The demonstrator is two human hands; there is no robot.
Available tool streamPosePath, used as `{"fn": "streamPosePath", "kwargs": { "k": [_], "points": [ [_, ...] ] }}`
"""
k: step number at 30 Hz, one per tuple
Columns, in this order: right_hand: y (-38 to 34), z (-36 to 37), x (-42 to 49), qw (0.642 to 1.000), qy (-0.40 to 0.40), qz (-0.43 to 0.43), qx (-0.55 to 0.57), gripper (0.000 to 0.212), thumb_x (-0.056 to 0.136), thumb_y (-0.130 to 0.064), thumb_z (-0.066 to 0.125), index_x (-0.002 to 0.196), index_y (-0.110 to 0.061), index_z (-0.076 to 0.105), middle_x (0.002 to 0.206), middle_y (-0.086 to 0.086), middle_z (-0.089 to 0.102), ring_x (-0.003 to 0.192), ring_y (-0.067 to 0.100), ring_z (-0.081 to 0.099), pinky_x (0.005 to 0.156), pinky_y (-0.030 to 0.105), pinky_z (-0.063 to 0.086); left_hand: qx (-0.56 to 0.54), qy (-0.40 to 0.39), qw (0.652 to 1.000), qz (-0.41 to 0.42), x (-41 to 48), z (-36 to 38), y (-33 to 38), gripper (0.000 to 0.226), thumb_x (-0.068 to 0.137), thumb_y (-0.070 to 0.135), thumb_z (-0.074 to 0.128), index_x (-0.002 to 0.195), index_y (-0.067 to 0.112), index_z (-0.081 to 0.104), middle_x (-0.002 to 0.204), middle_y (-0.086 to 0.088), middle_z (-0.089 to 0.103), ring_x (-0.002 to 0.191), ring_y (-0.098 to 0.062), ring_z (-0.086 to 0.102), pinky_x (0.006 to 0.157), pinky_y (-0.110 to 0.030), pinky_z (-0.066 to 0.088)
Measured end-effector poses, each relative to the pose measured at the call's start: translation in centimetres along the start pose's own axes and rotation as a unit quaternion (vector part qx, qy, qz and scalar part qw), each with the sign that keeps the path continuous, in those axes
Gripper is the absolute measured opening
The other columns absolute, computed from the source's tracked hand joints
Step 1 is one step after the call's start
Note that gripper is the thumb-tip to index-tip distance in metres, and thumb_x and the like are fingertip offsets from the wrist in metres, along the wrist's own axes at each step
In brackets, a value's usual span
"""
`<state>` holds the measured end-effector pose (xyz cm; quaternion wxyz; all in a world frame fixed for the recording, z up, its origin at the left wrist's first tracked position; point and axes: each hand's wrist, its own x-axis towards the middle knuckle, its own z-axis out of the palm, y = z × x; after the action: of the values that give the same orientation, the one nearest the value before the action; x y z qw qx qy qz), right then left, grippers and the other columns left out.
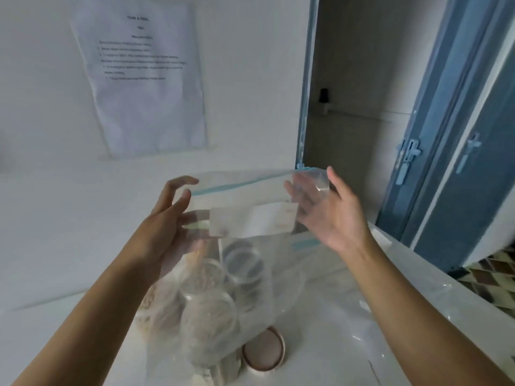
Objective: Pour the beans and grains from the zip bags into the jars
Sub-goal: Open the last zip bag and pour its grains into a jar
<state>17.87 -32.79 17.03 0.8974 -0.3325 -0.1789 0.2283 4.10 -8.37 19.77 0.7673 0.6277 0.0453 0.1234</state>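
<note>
Zip bag (245, 197), clear and limp, held up at frame centre over the tabletop (348, 316). Blue zip strip (237, 186) uppermost, long axis running 9 to 3 o'clock, 3 o'clock end slightly higher, body hanging toward 6. White label (250, 221) just under the strip. Left hand (167, 221) at the 9 o'clock edge, fingers (178, 185) loosely curled and spread; grip on the plastic impossible to tell. Right hand (334, 215) at the 3 o'clock corner, fingers wide and straight behind the plastic, thumb apart. Through the bag toward 6 o'clock, jars (210, 324) of grains and dark beans, round lid (263, 353) just beside them.
</note>
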Motion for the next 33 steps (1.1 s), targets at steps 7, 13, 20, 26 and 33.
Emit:
{"fn": "streamPosePath", "kwargs": {
  "k": [7, 13, 20, 26, 33],
  "points": [
    [-4.2, -5.9, 0.3, 0.979, 0.028, 0.008, -0.200, 0.036, 0.093, -0.014, 0.059, 0.128, -0.020, 0.060, 0.107, 0.008, 0.077, 0.082, 0.016, 0.073, 0.063, 0.026, 0.056, -0.014, 0.032, 0.999, 0.013, 2.8, 7.9, -2.9, 0.028, 0.112, 0.029, 0.033, 0.128, 0.043, 0.051, 0.065, -0.009, 0.070, 0.035, -0.013, 0.054, 0.033, -0.020, 0.039],
    [-9.7, -14.0, 2.3, 0.967, 0.041, 0.089, -0.237, 0.059, 0.087, -0.012, 0.069, 0.141, -0.028, 0.054, 0.105, 0.014, 0.076, 0.086, 0.024, 0.075, 0.069, 0.034, 0.062, 0.028, 0.089, 0.996, -0.006, 4.8, 16.3, -6.5, 0.029, 0.109, 0.029, 0.040, 0.135, 0.037, 0.047, 0.046, 0.001, 0.051, 0.037, -0.006, 0.057, 0.035, -0.019, 0.046],
    [-15.8, -21.8, 2.6, 0.960, 0.105, 0.206, -0.155, 0.035, 0.092, -0.009, 0.066, 0.127, -0.012, 0.065, 0.091, 0.012, 0.076, 0.072, 0.021, 0.075, 0.061, 0.028, 0.061, -0.030, 0.085, 0.992, -0.093, 8.4, 23.7, -11.2, 0.052, 0.103, 0.019, 0.054, 0.146, 0.037, 0.031, 0.132, -0.016, 0.057, 0.082, -0.035, 0.077, 0.074, -0.050, 0.063],
    [-16.7, -28.0, 2.8, 0.918, 0.138, 0.251, -0.276, 0.047, 0.097, -0.005, 0.063, 0.140, -0.019, 0.052, 0.077, 0.010, 0.077, 0.061, 0.019, 0.074, 0.045, 0.027, 0.055, 0.029, 0.129, 0.984, -0.116, 9.9, 26.1, -17.7, 0.045, 0.100, 0.009, 0.060, 0.136, 0.028, 0.042, 0.098, -0.017, 0.061, 0.055, -0.017, 0.063, 0.057, -0.036, 0.061],
    [-14.1, -34.1, 1.4, 0.892, 0.102, 0.261, -0.354, 0.066, 0.097, 0.005, 0.058, 0.144, -0.036, 0.038, 0.106, 0.020, 0.075, 0.086, 0.029, 0.076, 0.070, 0.039, 0.060, 0.371, 0.219, 0.899, -0.077, 11.2, 23.8, -25.8, 0.013, 0.103, 0.018, 0.057, 0.098, 0.025, 0.067, 0.094, -0.003, 0.068, 0.090, -0.030, 0.064, 0.075, -0.035, 0.049]
  ]
}}
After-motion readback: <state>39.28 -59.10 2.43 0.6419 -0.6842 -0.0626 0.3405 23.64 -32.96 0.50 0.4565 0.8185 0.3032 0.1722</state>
